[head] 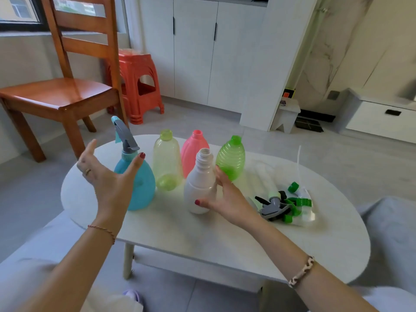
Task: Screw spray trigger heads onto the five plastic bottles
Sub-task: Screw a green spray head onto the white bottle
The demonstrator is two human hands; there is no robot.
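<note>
Head view, left to right: my left hand [105,176] hangs spread open and empty before the blue bottle [137,183], which already wears its trigger head [125,137]. At twelve o'clock on the table [202,239] stand the yellow bottle [167,161], pink bottle [193,147] and green bottle [230,159], all uncapped. My right hand [227,199] has fingers loosely curved against the white bottle [200,188], with loose trigger heads [282,204] piled at three o'clock.

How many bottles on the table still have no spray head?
4. The white bottle stands in front, at the right hand. Behind it, in a row: the yellow-green bottle, the pink bottle and the green bottle. None looks hidden.
</note>
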